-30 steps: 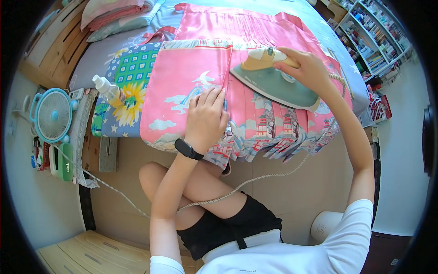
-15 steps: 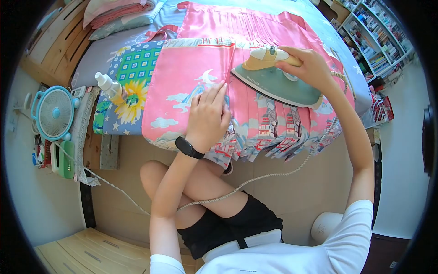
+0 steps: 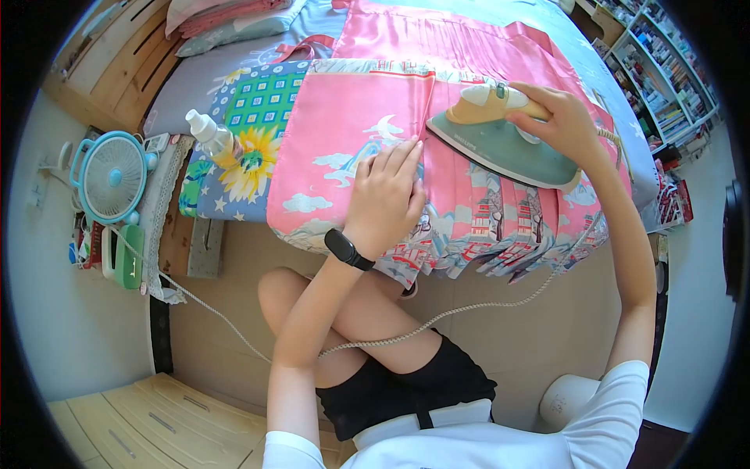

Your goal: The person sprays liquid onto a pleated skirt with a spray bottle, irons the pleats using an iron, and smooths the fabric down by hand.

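A pink pleated skirt [image 3: 344,109], printed with clouds, a moon and red buildings, is spread over the bed's edge, its pleats hanging down in front. My right hand [image 3: 553,117] grips the cream handle of a green steam iron [image 3: 500,150]. The iron rests on the pleats with its tip pointing left; its soleplate is hidden underneath. To the left of that tip, my left hand [image 3: 387,187] lies flat on the cloth, fingers stretched beside a fold line. A dark band is on the left wrist.
The iron's braided cord [image 3: 461,309] loops low across my crossed legs. Left of the skirt, a white spray bottle [image 3: 209,133] stands on a sunflower-patterned cloth [image 3: 262,94]. A blue fan [image 3: 113,178] is at far left, a bookshelf [image 3: 664,74] at far right.
The whole view has shifted, so everything appears farther right. Relative to the skirt, both hands and the iron are in nearly the same places.
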{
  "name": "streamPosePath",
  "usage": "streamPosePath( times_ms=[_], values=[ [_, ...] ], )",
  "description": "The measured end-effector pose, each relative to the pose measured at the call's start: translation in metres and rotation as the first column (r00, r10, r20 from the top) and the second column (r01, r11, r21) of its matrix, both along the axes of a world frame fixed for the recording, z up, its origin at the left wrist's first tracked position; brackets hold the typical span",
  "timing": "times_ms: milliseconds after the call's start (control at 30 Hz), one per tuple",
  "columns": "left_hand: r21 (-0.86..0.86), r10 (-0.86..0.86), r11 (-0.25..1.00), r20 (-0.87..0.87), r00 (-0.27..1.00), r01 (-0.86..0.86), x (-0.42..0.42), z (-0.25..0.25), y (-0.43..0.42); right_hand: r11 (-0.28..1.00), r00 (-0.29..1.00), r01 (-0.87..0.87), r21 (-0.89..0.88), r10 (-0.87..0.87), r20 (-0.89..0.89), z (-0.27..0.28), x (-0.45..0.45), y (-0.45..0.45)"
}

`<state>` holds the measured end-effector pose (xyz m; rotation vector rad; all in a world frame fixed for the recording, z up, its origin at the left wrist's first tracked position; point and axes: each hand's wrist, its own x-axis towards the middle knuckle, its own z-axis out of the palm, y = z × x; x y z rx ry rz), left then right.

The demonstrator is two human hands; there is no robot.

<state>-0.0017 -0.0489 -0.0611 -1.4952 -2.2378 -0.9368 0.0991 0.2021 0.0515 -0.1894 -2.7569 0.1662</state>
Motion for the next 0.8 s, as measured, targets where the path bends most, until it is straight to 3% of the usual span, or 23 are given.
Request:
streamPosePath(
  times_ms=[133,367,567,633,667,733,800],
  values=[
    [0.007,0.008,1.0,0.003,1.0,-0.008,-0.002,0.0,0.001,0.996,0.996,-0.093,0.004,0.093,-0.005,-0.007,0.0,0.011],
    [0.059,0.0,0.998,0.002,1.0,0.0,0.0,-0.004,0.0,0.998,0.998,-0.055,-0.026,0.055,-0.009,-0.006,-0.003,0.006],
    [0.066,-0.025,0.998,0.059,0.998,0.021,-0.003,-0.005,-0.001,0.975,0.974,0.223,-0.003,-0.222,0.044,-0.001,-0.013,-0.002],
    [0.069,-0.042,0.997,0.071,0.997,0.037,-0.003,-0.005,-0.003,0.997,0.997,0.072,-0.025,-0.072,0.013,-0.006,-0.01,0.008],
    [0.062,-0.031,0.998,0.077,0.997,0.026,-0.003,-0.005,-0.003,0.996,0.996,0.084,-0.02,-0.084,0.012,-0.007,-0.009,0.013],
    [0.067,-0.041,0.997,0.082,0.996,0.036,-0.003,-0.005,-0.002,0.966,0.971,-0.237,-0.107,0.237,-0.007,-0.008,-0.006,0.025],
    [0.016,-0.002,1.0,0.082,0.997,0.0,-0.003,-0.005,-0.003,0.98,0.982,-0.186,-0.073,0.188,0.01,-0.004,-0.005,0.021]
  ],
)
